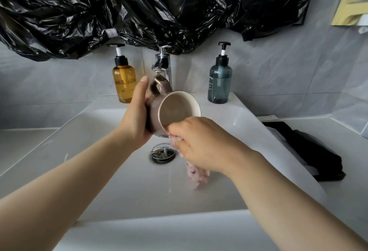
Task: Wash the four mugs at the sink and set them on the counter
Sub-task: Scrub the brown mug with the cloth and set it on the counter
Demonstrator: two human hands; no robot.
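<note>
A brown mug (173,109) with a cream rim is tipped on its side above the white sink (111,171), its mouth facing me and its handle pointing up toward the chrome tap (162,65). My left hand (137,115) grips the mug's body from the left. My right hand (201,143) holds a pink patterned cloth (196,175) against the mug's lower rim, and the cloth's tail hangs into the basin. No other mugs are in view.
An amber pump bottle (124,79) stands left of the tap and a blue-grey pump bottle (220,79) right of it. The drain (162,153) lies below the mug. A black object (310,151) rests on the right counter. Black plastic sheeting (159,7) hangs above.
</note>
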